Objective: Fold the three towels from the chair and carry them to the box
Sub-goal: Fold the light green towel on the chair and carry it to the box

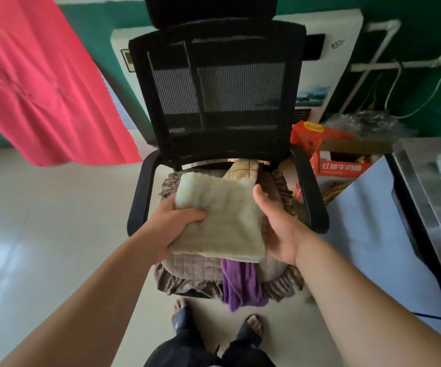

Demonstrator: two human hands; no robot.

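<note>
A folded cream towel is held above the seat of the black mesh chair. My left hand grips its left edge, thumb on top. My right hand lies open against the towel's right side, palm inward. Under the cream towel a purple towel hangs over the front of the seat cushion. Another pale towel with red lines lies bunched at the back of the seat, partly hidden.
A red-orange cardboard box stands open on the floor right of the chair. A metal-topped table fills the right edge. A pink cloth hangs at upper left. My sandalled feet stand on the tiled floor.
</note>
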